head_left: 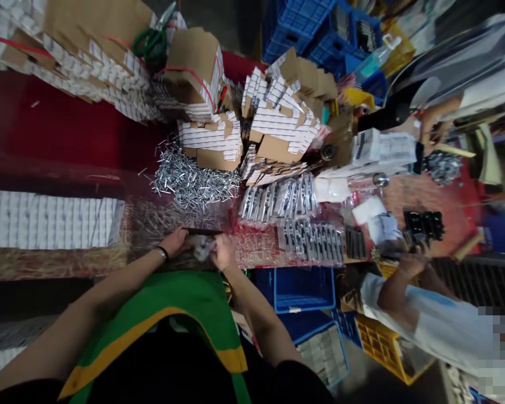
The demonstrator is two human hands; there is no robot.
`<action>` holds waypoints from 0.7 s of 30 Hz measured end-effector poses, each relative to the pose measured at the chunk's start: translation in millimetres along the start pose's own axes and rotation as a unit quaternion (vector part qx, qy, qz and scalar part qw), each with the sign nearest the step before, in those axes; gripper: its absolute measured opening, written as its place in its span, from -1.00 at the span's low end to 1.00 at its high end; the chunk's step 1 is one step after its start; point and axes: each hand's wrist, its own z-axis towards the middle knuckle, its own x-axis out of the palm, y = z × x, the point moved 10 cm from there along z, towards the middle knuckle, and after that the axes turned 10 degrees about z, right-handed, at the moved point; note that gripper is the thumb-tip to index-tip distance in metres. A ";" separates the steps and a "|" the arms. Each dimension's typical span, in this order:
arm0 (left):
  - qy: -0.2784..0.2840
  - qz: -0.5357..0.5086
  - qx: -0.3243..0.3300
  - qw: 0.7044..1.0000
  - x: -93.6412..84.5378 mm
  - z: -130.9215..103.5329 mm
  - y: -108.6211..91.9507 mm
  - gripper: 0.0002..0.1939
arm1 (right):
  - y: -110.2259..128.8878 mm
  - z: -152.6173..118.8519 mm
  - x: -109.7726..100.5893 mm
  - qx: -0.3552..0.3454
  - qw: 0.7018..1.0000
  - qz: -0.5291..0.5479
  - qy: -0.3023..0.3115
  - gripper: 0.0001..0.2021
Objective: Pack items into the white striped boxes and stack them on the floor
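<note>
At the near edge of the red table, my left hand point(175, 241) and my right hand point(224, 251) face each other, fingers closed around a small clear plastic packet point(202, 247). Blur hides what the packet contains. A brown cardboard edge point(204, 230) shows just beyond it, between the hands. Past my hands lies a heap of small silvery metal pins point(193, 182). Flat striped cardboard pieces point(212, 137) rest at the back of that heap. To the right, bagged metal parts point(278, 199) lie in a row, with a second row of bagged parts point(311, 240) nearer the edge.
White boxes point(46, 219) line the left table edge. Cardboard stacks point(189, 67) and green scissors point(151, 44) are at the back. Blue crates point(305, 289) sit below the table. Two other people work at right, one person's hand point(412, 262) near black parts point(424, 225).
</note>
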 end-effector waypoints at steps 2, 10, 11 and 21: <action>-0.011 -0.019 0.004 1.000 -10.1 -6.2 8.2 -0.45 | -11.1 9.9 -6.8 0.062 0.997 0.024 -0.042 -0.77; -0.033 -0.076 -0.044 0.996 -18.3 11.3 23.4 -0.16 | -55.8 31.6 8.0 0.177 0.962 0.209 -0.019 -0.55; -0.027 -0.049 -0.032 0.998 -17.4 14.0 19.6 -0.21 | -55.2 35.1 8.0 0.165 0.964 0.209 -0.004 -0.50; 0.044 0.126 0.118 0.984 12.0 7.5 -31.8 -0.14 | -41.8 8.8 35.4 0.094 0.978 -0.067 0.174 -0.07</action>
